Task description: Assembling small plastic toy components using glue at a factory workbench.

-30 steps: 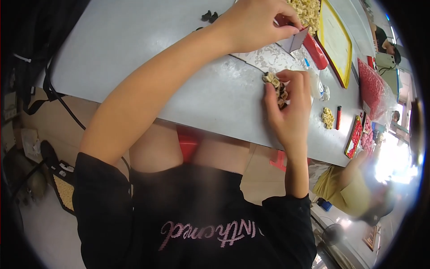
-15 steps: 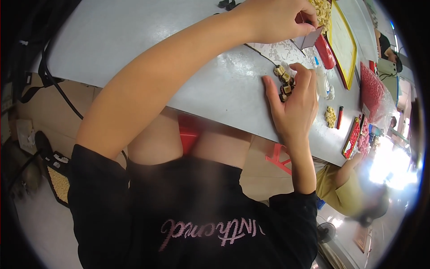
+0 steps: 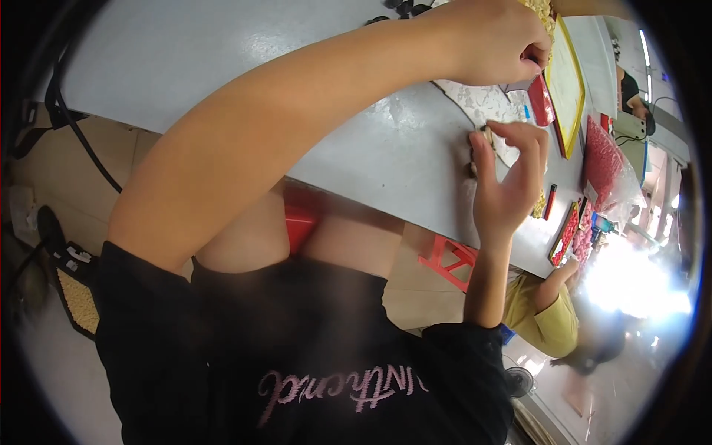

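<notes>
The left hand (image 3: 500, 41) is over the grey bench (image 3: 348, 163), fingers curled, fingertips just beside a yellow-rimmed tray (image 3: 568, 81) and a red packet (image 3: 542, 102); whatever is in its grip is hidden. The right hand (image 3: 513, 178), nearer the bench's front edge, has thumb and forefinger at small pale-and-dark pieces (image 3: 486, 133), mostly hidden. Beyond its wrist lies a slim red stick (image 3: 550, 200). Farther right are a clear bag of red pieces (image 3: 604, 156) and a co-worker's yellow-green sleeve (image 3: 556, 326).

Blown-out glare at right, sheen on grey tabletop (image 3: 389, 169), dark rounded picture rim, hazy shirt front (image 3: 315, 315)
</notes>
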Available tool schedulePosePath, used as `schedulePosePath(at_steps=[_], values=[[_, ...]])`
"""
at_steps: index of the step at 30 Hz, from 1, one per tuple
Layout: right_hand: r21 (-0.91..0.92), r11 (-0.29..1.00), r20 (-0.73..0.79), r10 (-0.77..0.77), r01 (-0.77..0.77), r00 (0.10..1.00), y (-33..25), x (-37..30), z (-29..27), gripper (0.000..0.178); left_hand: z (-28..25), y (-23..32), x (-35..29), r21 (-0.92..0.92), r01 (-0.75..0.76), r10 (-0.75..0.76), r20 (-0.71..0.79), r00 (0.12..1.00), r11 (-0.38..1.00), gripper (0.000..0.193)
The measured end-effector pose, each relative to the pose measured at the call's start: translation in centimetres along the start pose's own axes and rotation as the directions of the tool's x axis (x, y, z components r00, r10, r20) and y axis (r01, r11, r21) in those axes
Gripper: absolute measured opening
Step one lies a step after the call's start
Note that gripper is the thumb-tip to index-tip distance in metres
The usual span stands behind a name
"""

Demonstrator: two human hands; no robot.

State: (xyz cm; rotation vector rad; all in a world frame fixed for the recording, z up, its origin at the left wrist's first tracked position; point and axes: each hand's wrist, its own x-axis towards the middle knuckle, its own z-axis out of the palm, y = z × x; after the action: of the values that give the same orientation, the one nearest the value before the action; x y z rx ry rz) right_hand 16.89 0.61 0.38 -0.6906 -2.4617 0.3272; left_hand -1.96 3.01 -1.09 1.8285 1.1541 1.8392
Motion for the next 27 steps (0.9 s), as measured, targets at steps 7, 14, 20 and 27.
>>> schedulePosePath(at_steps=[7, 14, 20, 27], values=[[0.763, 0.644, -0.180, 0.145, 0.045, 0.973, -3.7, -1.4, -0.9, 0.037, -0.6, 0.7, -0.2, -0.022, 0.008, -0.007, 0.057, 0.998, 1.000, 0.009], [0.957, 0.287, -0.035, 0.233, -0.034, 0.972, -5.5, -2.2, -0.2, 0.039, -0.9, 2.2, -0.3, 0.060, 0.030, -0.032, 0.029, 0.999, 0.998, 0.011], [0.980, 0.181, 0.025, 0.287, -0.080, 0.958, -6.1, -2.2, -0.4, 0.040, -1.0, 1.2, 0.2, 0.087, 0.061, -0.066, 0.050, 0.997, 0.994, 0.010], [0.978, 0.177, 0.050, 0.321, -0.112, 0.946, -6.1, -2.4, -0.4, 0.041, -0.8, 0.8, 0.1, 0.106, 0.062, -0.069, 0.064, 0.996, 0.992, 0.011]])
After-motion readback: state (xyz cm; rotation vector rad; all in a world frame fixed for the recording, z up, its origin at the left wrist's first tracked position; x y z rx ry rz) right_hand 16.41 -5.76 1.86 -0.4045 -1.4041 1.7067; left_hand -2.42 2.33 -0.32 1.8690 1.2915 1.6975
